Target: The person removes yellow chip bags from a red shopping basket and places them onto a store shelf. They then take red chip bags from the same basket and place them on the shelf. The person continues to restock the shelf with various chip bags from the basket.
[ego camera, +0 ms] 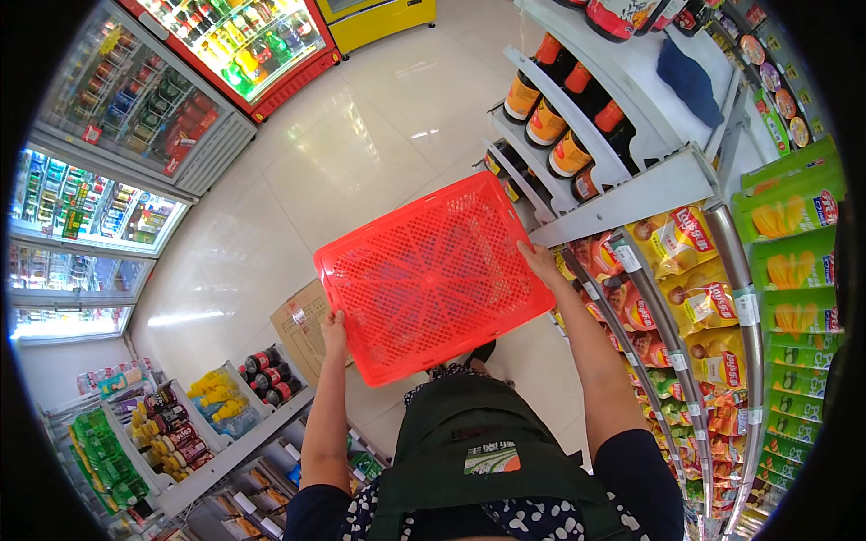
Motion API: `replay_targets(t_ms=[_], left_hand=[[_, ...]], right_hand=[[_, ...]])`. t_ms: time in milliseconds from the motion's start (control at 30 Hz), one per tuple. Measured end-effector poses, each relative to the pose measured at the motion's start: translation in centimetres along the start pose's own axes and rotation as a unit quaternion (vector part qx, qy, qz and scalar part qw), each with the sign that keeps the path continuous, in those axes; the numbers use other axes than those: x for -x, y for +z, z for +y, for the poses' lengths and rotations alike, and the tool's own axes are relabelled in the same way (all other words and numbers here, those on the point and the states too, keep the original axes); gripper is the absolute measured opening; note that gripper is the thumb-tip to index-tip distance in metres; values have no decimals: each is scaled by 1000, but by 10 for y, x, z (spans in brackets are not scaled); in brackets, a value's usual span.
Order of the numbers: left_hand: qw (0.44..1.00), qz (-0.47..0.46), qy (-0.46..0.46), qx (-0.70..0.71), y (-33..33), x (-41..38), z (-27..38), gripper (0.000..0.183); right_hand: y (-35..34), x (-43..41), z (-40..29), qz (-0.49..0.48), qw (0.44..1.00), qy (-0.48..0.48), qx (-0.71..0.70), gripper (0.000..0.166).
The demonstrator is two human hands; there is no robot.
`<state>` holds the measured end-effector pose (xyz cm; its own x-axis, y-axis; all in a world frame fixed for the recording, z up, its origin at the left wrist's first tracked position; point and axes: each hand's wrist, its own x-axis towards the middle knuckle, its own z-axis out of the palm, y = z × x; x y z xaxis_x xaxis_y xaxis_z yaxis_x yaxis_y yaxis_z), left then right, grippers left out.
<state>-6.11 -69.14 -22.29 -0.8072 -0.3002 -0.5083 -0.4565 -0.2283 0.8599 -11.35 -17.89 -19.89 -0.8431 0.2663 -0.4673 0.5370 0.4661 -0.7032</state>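
Observation:
A red plastic mesh basket (430,278) is held out in front of my body, tilted a little. My left hand (333,328) grips its near left side by the rim. On the opposite side, my right hand (538,262) has hold of the right edge. Through the lattice, bluish patches show, too blurred to tell what they are. A brown cardboard box (301,324) stands on the floor behind the basket's left side and is partly covered by it.
At my right, a shelf carries bags of Lay's chips (676,243) and dark sauce bottles (548,128). Low on the left, another shelf (223,460) holds cola and other bottled drinks. Drink fridges (149,101) line the far left, beyond the tiled floor (352,149).

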Motion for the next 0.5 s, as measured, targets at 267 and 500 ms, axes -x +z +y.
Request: replay_targets(t_ms=[267,500], left_hand=[[997,-19,57,43,3,-20,31,20],[972,-129,-105,166,-11,-24,24,50]], right_hand=[[0,8,-36,39,998,-49,29,57],[2,-10,-17,-74,995,-15,-67,55]])
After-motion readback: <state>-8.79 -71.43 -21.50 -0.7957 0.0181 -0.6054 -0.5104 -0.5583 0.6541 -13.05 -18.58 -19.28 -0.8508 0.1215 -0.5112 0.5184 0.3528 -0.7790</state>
